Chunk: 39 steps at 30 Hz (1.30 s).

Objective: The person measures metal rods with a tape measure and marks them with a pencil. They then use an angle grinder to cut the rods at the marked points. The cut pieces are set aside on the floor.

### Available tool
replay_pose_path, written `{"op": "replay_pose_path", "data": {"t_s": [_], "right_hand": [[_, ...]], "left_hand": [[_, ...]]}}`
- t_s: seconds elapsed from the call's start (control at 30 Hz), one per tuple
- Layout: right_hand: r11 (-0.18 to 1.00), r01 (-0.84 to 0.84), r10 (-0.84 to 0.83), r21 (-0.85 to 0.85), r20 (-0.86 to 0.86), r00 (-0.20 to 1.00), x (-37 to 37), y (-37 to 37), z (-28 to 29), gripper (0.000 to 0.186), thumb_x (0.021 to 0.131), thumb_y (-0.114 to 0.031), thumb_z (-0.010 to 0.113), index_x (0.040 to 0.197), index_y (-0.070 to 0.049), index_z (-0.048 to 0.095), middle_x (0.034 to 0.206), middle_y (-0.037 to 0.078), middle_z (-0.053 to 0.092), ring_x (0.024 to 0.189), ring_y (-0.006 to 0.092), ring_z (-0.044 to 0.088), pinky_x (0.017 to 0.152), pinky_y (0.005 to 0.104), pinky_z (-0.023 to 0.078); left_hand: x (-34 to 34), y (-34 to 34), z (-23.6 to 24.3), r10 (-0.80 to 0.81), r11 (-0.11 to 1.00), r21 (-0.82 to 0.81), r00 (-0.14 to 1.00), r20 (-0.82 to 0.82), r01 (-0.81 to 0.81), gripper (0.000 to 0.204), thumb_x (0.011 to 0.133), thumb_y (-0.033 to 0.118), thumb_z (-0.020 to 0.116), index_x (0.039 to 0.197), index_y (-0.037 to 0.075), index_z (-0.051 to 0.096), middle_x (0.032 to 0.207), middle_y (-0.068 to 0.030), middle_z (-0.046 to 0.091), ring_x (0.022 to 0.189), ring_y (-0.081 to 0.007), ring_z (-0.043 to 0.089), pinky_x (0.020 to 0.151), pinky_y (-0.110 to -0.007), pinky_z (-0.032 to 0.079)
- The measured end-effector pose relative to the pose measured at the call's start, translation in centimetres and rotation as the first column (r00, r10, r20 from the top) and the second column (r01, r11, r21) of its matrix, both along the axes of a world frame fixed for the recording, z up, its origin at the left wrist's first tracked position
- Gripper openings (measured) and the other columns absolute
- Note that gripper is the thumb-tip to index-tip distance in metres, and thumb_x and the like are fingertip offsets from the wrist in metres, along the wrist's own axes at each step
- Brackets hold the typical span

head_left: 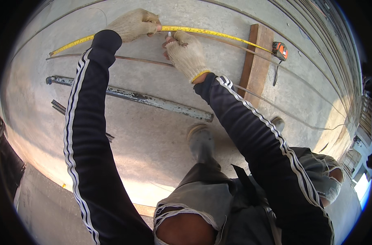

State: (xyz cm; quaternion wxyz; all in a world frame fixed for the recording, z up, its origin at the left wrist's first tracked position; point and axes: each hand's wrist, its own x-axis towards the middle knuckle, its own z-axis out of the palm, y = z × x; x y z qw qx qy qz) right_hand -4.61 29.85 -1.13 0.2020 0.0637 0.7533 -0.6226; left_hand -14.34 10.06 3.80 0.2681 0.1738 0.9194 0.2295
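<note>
My left hand point(135, 25), in a fingerless-tipped cream knit glove, pinches the yellow tape measure blade point(206, 31) stretched across the concrete floor. Just below the blade, my right hand point(187, 55), gloved alike with fingertips bare, closes on a short white stick point(169, 34), perhaps chalk. Its tip points up close to the tape. The orange and black tape measure case point(280, 51) rests by the right side of a wooden block point(257, 57), and the blade crosses over the block. A thin metal rod point(137, 60) passes beneath my right hand.
Nearer me lies a worn grey metal bar point(161, 102) with chipped paint. Short dark rods point(58, 107) lie partly under my left forearm. Long thin rods point(316, 24) run along the far right. My boot point(201, 143) stands on the floor below the bar.
</note>
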Motion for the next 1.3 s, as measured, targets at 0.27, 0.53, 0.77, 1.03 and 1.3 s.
{"op": "replay_pose_path", "data": {"t_s": [0.27, 0.53, 0.77, 1.03, 1.3], "right_hand": [[0.995, 0.064, -0.061, -0.077, 0.034, 0.998, 0.2, 0.0, 1.0, 0.030, 0.110, -0.027, 0.059, 0.116, 0.001, 0.070, 0.101, 0.010, 0.076, 0.079, 0.0151, 0.073, 0.068, 0.0286, 0.061], [0.965, 0.159, -0.136, -0.209, 0.119, 0.984, 0.3, -0.3, 2.3, 0.027, 0.109, -0.026, 0.061, 0.114, -0.002, 0.070, 0.100, 0.008, 0.075, 0.074, 0.0146, 0.071, 0.065, 0.0284, 0.056], [0.941, 0.165, -0.092, -0.296, 0.243, 0.966, -0.2, 0.5, 1.3, 0.021, 0.108, -0.023, 0.062, 0.111, -0.004, 0.070, 0.093, 0.008, 0.073, 0.071, 0.0151, 0.068, 0.065, 0.0305, 0.056], [0.860, -0.298, 0.388, 0.413, -0.150, 0.910, -1.0, 2.1, 0.4, 0.026, 0.108, -0.027, 0.062, 0.114, -0.005, 0.073, 0.085, 0.007, 0.073, 0.073, 0.0154, 0.070, 0.067, 0.0304, 0.060], [0.762, -0.643, 0.632, 0.081, 0.124, 0.765, -10.7, 20.0, 8.6, 0.043, 0.105, -0.047, 0.059, 0.118, -0.006, 0.066, 0.097, 0.010, 0.073, 0.083, 0.0150, 0.075, 0.073, 0.0303, 0.063]], "left_hand": [[-0.3, 0.0, 0.4, -0.034, 0.999, -0.036, 0.999, 0.036, 0.036, 0.047, 0.097, 0.054, 0.067, 0.106, 0.010, 0.081, 0.078, -0.0018, 0.070, 0.077, -0.0190, 0.065, 0.076, -0.040, 0.051], [-0.2, -0.2, -0.6, -0.060, 0.998, -0.030, 0.998, -0.019, 0.059, 0.041, 0.100, 0.048, 0.064, 0.099, 0.008, 0.076, 0.073, -0.0014, 0.061, 0.070, -0.0166, 0.056, 0.070, -0.036, 0.046], [0.3, 0.2, 0.3, -0.032, 0.999, -0.028, 0.999, 0.011, 0.033, 0.043, 0.100, 0.049, 0.065, 0.101, 0.009, 0.080, 0.075, -0.0009, 0.065, 0.074, -0.0171, 0.061, 0.074, -0.036, 0.049], [0.1, 0.3, 1.1, -0.034, 0.996, -0.084, 0.999, 0.038, 0.037, 0.044, 0.099, 0.051, 0.065, 0.101, 0.010, 0.081, 0.077, -0.0016, 0.067, 0.078, -0.0181, 0.064, 0.078, -0.038, 0.050], [0.3, 0.5, 0.1, 0.003, 1.000, -0.009, 1.000, -0.006, -0.003, 0.038, 0.099, 0.044, 0.066, 0.091, 0.008, 0.075, 0.069, -0.0020, 0.056, 0.067, -0.0161, 0.054, 0.066, -0.036, 0.044]]}}
